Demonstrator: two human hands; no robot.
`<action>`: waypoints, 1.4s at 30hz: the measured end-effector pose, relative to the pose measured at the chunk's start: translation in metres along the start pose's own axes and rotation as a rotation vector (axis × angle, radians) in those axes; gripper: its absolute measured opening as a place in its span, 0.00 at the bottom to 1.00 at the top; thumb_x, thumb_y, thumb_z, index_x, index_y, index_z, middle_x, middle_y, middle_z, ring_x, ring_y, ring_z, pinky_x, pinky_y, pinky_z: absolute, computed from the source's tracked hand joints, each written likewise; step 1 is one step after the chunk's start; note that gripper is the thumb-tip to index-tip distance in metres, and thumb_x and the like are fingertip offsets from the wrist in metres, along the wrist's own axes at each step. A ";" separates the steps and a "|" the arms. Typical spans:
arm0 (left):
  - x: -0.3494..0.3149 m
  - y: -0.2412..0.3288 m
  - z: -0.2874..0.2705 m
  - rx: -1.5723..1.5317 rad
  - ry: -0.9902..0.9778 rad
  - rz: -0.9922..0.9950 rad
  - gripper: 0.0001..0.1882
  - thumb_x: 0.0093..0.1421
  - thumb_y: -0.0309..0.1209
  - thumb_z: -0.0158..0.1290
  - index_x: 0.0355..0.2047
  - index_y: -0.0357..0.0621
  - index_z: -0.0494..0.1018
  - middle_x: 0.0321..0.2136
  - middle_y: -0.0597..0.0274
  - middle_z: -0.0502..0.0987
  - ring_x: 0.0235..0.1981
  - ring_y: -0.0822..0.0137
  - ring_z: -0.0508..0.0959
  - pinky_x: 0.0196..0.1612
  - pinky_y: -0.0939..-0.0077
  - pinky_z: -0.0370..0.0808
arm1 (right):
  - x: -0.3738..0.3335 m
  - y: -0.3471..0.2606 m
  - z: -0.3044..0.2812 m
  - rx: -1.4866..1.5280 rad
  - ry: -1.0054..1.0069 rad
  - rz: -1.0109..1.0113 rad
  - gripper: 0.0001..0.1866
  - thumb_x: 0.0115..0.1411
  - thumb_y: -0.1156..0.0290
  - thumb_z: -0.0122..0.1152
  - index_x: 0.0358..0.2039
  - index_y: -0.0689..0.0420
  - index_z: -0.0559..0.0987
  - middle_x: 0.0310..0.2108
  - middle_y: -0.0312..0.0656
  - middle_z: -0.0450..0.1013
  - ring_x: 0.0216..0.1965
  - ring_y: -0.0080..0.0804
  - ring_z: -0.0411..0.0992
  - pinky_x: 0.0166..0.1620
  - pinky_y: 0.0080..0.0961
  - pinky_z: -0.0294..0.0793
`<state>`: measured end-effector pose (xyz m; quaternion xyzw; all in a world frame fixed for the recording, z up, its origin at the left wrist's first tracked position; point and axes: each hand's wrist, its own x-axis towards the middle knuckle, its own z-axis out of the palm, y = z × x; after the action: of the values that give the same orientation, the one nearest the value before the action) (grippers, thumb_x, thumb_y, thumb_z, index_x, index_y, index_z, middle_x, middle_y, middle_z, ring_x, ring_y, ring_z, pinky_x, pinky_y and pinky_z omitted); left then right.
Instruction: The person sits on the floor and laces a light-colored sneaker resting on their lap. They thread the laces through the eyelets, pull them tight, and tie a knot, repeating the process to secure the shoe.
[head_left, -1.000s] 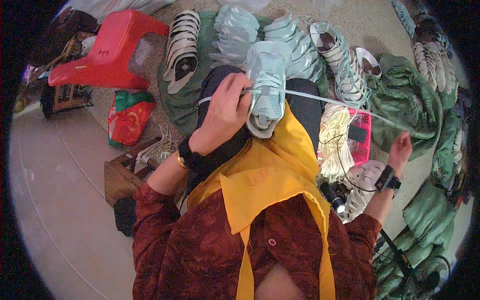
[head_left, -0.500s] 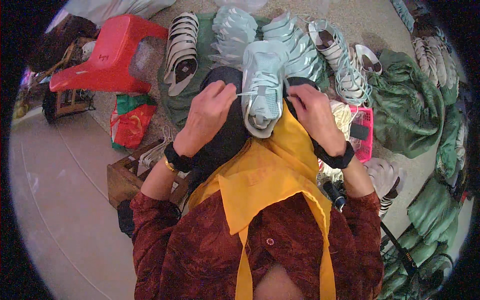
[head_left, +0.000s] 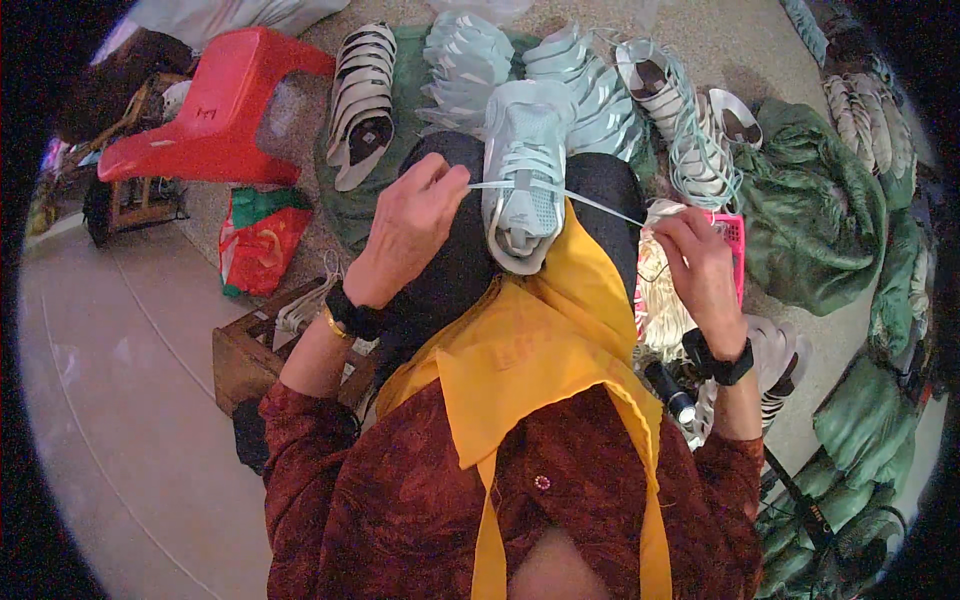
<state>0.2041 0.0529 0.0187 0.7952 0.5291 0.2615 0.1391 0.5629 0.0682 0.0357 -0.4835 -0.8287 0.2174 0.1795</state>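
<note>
A pale blue shoe upper (head_left: 528, 130) rests between my knees, its toe pointing away from me and its heel opening towards me. Laces zigzag across its front. On its left, my left hand (head_left: 413, 225) is closed in a pinch on one end of a pale shoelace, close to the upper. Off to the right, my right hand (head_left: 698, 262) pinches the other stretch of the shoelace (head_left: 600, 207), which runs taut from the upper's eyelets. A yellow apron (head_left: 530, 330) covers my lap below the upper.
Stacks of pale blue uppers (head_left: 465, 70) and white uppers (head_left: 362, 90) lie beyond my knees. A red plastic chair (head_left: 215, 110) stands far left, a wooden box (head_left: 245, 355) near left. To the right are a pink basket (head_left: 738, 235), cream laces (head_left: 665, 310) and green cloth (head_left: 810, 220).
My right hand has moved right and towards me, drawing a length of shoelace out from the upper. My left hand stays almost where it was.
</note>
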 end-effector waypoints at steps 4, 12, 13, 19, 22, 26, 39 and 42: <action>-0.004 -0.004 -0.001 -0.019 0.010 -0.024 0.04 0.60 0.22 0.55 0.34 0.38 0.71 0.30 0.51 0.69 0.32 0.46 0.74 0.35 0.56 0.73 | -0.015 0.018 0.002 0.038 -0.009 0.073 0.08 0.60 0.79 0.61 0.41 0.61 0.79 0.36 0.48 0.76 0.36 0.50 0.78 0.38 0.37 0.78; -0.028 -0.023 -0.023 0.184 -0.003 -0.155 0.06 0.60 0.23 0.56 0.37 0.38 0.72 0.35 0.47 0.74 0.40 0.44 0.76 0.44 0.52 0.73 | -0.044 0.060 -0.017 -0.059 0.187 0.176 0.11 0.58 0.83 0.60 0.41 0.61 0.81 0.38 0.48 0.80 0.40 0.43 0.80 0.44 0.32 0.78; -0.034 -0.029 -0.025 0.173 -0.006 -0.186 0.06 0.60 0.24 0.56 0.37 0.38 0.72 0.36 0.46 0.74 0.40 0.44 0.76 0.44 0.52 0.74 | -0.050 0.071 -0.019 -0.057 0.191 0.194 0.11 0.59 0.82 0.60 0.42 0.60 0.82 0.37 0.46 0.80 0.37 0.38 0.79 0.42 0.30 0.77; -0.071 -0.084 -0.057 0.227 0.191 -0.305 0.04 0.61 0.22 0.52 0.35 0.38 0.68 0.30 0.49 0.72 0.34 0.48 0.75 0.38 0.58 0.73 | -0.090 0.135 -0.029 -0.009 0.226 0.367 0.12 0.63 0.81 0.57 0.46 0.59 0.83 0.31 0.39 0.79 0.29 0.23 0.75 0.35 0.21 0.75; -0.088 -0.111 -0.088 0.194 0.097 -0.565 0.03 0.62 0.21 0.51 0.34 0.37 0.68 0.27 0.50 0.71 0.30 0.50 0.73 0.37 0.62 0.72 | -0.098 0.152 -0.034 -0.031 0.241 0.383 0.12 0.62 0.79 0.58 0.45 0.58 0.84 0.31 0.42 0.80 0.28 0.26 0.76 0.34 0.24 0.76; -0.115 -0.144 -0.108 0.262 0.146 -0.482 0.03 0.63 0.22 0.51 0.34 0.36 0.68 0.27 0.50 0.71 0.29 0.51 0.73 0.35 0.62 0.71 | -0.101 0.168 -0.039 -0.031 0.215 0.465 0.12 0.62 0.77 0.59 0.45 0.58 0.84 0.31 0.44 0.80 0.28 0.30 0.78 0.34 0.26 0.77; -0.150 -0.177 -0.136 0.351 0.116 -0.587 0.05 0.64 0.26 0.54 0.37 0.37 0.70 0.29 0.47 0.76 0.34 0.43 0.77 0.38 0.57 0.73 | -0.112 0.208 -0.043 -0.056 0.192 0.503 0.11 0.66 0.74 0.59 0.46 0.64 0.82 0.29 0.42 0.80 0.27 0.26 0.79 0.33 0.24 0.79; -0.150 -0.183 -0.136 0.321 0.142 -0.575 0.05 0.63 0.24 0.55 0.37 0.37 0.70 0.29 0.48 0.76 0.34 0.44 0.78 0.39 0.57 0.74 | -0.117 0.219 -0.037 -0.101 0.183 0.459 0.10 0.65 0.74 0.60 0.44 0.65 0.82 0.28 0.43 0.80 0.25 0.26 0.79 0.31 0.25 0.78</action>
<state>-0.0589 -0.0187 -0.0002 0.6049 0.7746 0.1798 0.0429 0.7951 0.0677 -0.0602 -0.6850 -0.6873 0.1663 0.1753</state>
